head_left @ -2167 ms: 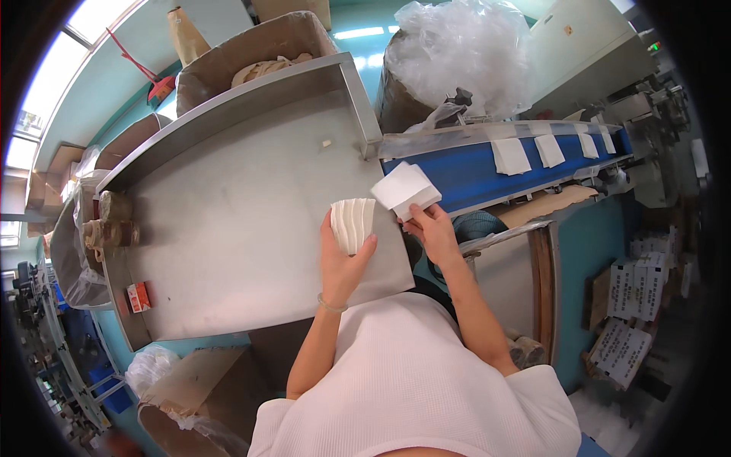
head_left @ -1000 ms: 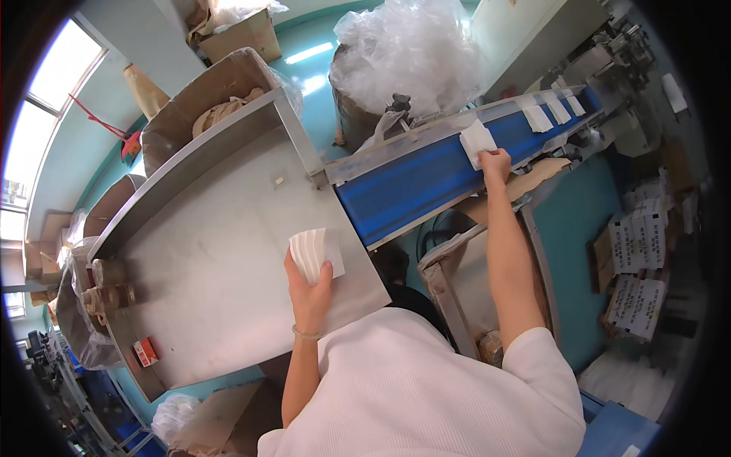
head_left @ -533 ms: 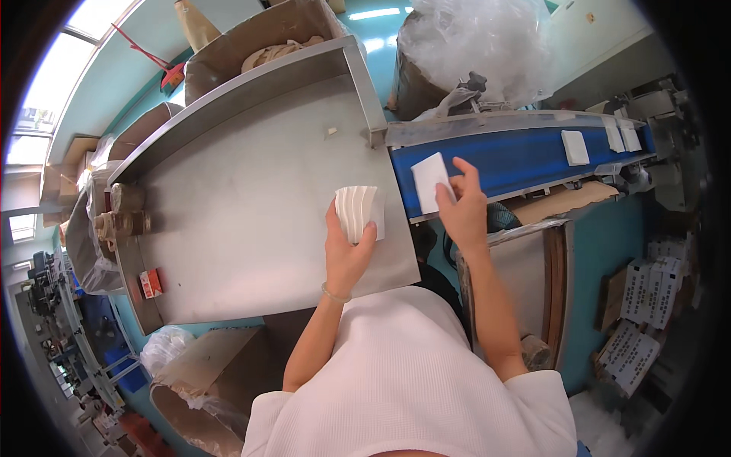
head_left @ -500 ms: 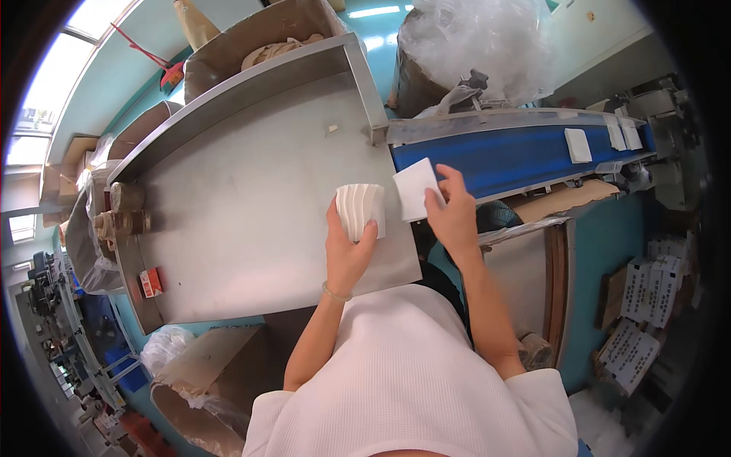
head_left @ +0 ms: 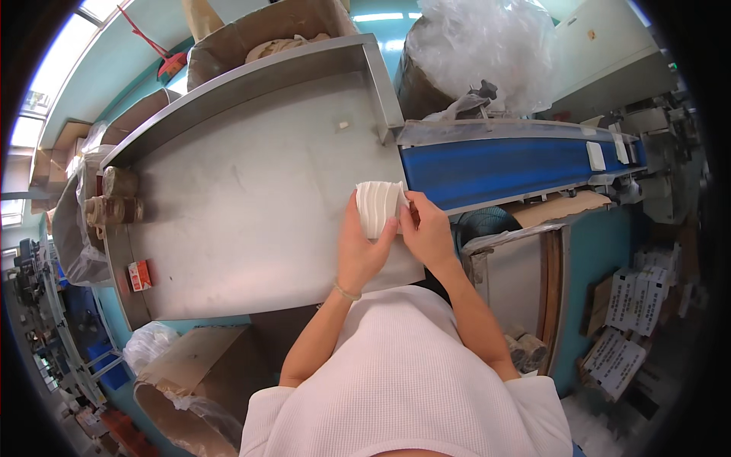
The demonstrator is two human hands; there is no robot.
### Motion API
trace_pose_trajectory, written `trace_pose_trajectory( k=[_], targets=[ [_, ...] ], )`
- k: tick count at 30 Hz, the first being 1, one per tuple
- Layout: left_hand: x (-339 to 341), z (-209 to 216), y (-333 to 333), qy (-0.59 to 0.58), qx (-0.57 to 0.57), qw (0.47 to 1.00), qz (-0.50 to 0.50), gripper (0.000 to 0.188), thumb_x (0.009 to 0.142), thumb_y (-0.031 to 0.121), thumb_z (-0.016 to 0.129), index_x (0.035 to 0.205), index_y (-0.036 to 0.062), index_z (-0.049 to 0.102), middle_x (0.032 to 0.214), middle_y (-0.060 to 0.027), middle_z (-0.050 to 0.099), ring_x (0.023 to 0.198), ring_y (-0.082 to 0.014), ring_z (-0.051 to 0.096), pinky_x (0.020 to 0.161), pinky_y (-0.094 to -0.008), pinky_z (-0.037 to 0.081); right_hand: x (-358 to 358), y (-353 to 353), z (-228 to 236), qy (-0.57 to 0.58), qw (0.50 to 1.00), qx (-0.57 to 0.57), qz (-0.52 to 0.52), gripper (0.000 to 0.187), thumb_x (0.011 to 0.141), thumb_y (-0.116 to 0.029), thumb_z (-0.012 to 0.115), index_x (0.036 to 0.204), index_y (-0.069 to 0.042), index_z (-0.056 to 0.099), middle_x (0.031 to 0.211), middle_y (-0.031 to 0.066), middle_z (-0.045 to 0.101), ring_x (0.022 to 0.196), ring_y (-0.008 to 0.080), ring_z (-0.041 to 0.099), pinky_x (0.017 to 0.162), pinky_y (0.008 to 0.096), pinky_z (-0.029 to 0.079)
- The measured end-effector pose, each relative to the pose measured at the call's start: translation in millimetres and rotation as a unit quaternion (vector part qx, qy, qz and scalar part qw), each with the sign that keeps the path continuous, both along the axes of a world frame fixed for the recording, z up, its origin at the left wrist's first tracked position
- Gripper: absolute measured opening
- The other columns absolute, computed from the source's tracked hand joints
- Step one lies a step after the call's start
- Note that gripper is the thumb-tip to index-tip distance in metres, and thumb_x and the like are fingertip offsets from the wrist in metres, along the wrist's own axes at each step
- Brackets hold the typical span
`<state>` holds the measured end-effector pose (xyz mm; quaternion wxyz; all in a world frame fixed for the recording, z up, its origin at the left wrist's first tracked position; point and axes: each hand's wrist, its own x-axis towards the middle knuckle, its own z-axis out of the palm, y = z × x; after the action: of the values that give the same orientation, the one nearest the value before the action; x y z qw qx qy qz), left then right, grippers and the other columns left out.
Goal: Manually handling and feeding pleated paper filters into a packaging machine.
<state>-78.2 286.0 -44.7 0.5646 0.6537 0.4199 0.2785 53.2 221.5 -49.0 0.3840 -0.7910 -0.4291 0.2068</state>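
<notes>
A wide, raised-rim metal surface [head_left: 244, 198] fills the middle here, with tan rolls [head_left: 119, 196] and a small red-and-white box [head_left: 139, 276] along its left side. Off its right end runs a blue conveyor belt [head_left: 487, 167], white packets [head_left: 595, 156] riding at the far end, and a great heap of clear plastic [head_left: 487, 57] rises behind it. A large open carton [head_left: 266, 34] stands beyond the back rim.

Now the action: the left hand [head_left: 364, 247] is wrapped around a stack of folded white pieces [head_left: 375, 209], held above the surface's right end, and the right hand [head_left: 429, 234] pinches at its right edge. Half a second ago that right hand was out by the belt with a white piece of its own — now both hands meet at the stack.

Harder to call: the right fingers cover the stack's edge, so whether that piece has joined the others I can't tell. The farthest packets blur together, and the machinery [head_left: 655, 145] on the right sinks into the dark lens rim.
</notes>
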Motion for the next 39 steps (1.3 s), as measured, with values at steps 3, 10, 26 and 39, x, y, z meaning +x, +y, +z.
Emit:
trace_pose_trajectory(
  k=[3, 10, 26, 39],
  targets=[
    [1, -7, -2, -0.033, -0.033, 0.999, 0.0, 0.066, 0.09, 0.022, 0.067, 0.14, -0.0086, 0.037, 0.128, -0.0228, 0.054, 0.12, -0.0322, 0.054, 0.099, -0.038, 0.044, -1, 0, 7, 0.174, 0.984, 0.002, -0.042, 0.036, 0.094, -0.028, 0.065, 0.111, 0.002, 0.06, 0.094, 0.0097, 0.066, 0.076, 0.0175, 0.064, 0.068, 0.0303, 0.051],
    [0, -8, -3, -0.07, -0.046, 0.996, -0.009, 0.073, 0.088, 0.022, 0.07, 0.142, -0.0083, 0.032, 0.13, -0.0212, 0.053, 0.12, -0.0298, 0.054, 0.1, -0.0381, 0.043, -2, 1, -15, 0.405, 0.911, 0.0, -0.081, 0.042, 0.095, -0.037, 0.063, 0.115, 0.0, 0.062, 0.109, 0.0084, 0.064, 0.09, 0.0129, 0.06, 0.077, 0.0286, 0.049],
    [-20, -2, 19, 0.024, -0.067, 0.994, -0.088, 0.079, 0.084, 0.019, 0.074, 0.143, -0.0062, 0.028, 0.132, -0.0192, 0.047, 0.121, -0.028, 0.051, 0.099, -0.0375, 0.044, -38, -1, -18, 0.425, 0.897, 0.025, -0.121, 0.031, 0.096, -0.028, 0.059, 0.107, -0.001, 0.065, 0.088, 0.001, 0.061, 0.08, 0.0086, 0.051, 0.072, 0.0246, 0.044],
    [-20, -2, 15, -0.021, -0.078, 0.993, -0.087, 0.079, 0.084, 0.017, 0.074, 0.143, -0.0068, 0.028, 0.132, -0.02, 0.049, 0.121, -0.0282, 0.052, 0.1, -0.0383, 0.044, -32, -6, -24, 0.368, 0.924, 0.007, -0.107, 0.033, 0.093, -0.03, 0.062, 0.105, 0.001, 0.064, 0.086, 0.0056, 0.065, 0.078, 0.0113, 0.055, 0.071, 0.0269, 0.046]
  ],
)
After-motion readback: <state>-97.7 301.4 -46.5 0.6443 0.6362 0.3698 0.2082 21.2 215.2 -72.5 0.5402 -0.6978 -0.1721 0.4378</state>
